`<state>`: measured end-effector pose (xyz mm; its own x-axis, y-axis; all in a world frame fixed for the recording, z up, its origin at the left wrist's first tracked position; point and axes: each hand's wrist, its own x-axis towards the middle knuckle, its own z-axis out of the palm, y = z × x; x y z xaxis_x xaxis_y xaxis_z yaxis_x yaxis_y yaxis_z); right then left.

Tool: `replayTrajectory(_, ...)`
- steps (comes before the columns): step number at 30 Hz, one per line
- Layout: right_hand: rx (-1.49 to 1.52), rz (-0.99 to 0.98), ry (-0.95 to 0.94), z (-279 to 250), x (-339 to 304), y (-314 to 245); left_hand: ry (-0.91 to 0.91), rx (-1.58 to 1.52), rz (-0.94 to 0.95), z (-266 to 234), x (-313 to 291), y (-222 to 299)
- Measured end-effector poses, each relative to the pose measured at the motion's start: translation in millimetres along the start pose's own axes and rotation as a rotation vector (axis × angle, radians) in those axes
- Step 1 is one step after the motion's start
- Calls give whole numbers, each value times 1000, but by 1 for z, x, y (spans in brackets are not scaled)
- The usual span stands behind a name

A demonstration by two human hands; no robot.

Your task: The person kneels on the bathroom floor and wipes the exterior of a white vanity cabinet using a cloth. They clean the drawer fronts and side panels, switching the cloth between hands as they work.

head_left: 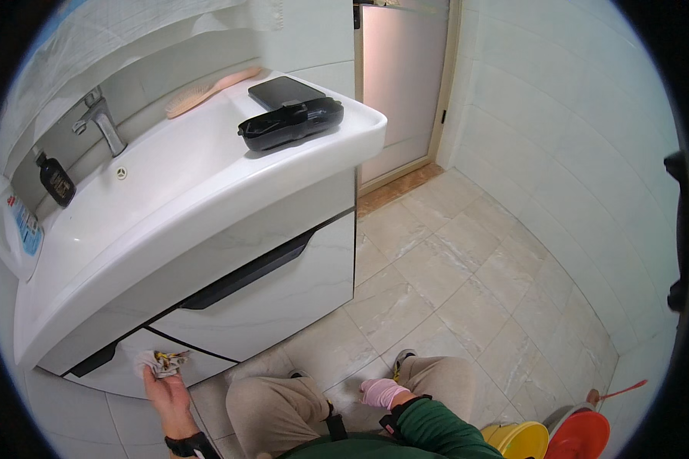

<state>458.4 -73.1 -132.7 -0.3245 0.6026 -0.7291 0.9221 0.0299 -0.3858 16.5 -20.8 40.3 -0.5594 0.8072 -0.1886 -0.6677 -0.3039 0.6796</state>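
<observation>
My left hand (168,394) is raised below the white vanity cabinet (283,298) and grips a small crumpled white cloth (159,362) with yellow and dark marks, pressed against the lower drawer front. My right hand (383,392) wears a pink glove and rests by my right knee, fingers curled; nothing shows in it. I am crouched on the tiled floor, knees in beige trousers.
A white washbasin (168,199) tops the cabinet, with a chrome tap (99,122), dark bottle (56,180), pink brush (207,90), black case (291,122) and dark flat device (283,90). Yellow bucket (519,440) and red basin (578,434) stand lower right. A door (402,84) lies behind.
</observation>
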Motion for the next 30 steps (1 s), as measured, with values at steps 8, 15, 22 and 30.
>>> replayTrajectory(8,33,-21,43,-4,-5,-4,15,159,-72,-33,3,-39)
replayTrajectory(15,47,5,35,-2,-6,-3,130,98,-491,-105,53,-106)
replayTrajectory(22,59,-22,53,-3,-10,-1,57,143,-315,-126,73,-60)
replayTrajectory(30,57,-52,42,-3,-2,-8,289,507,412,-109,72,76)
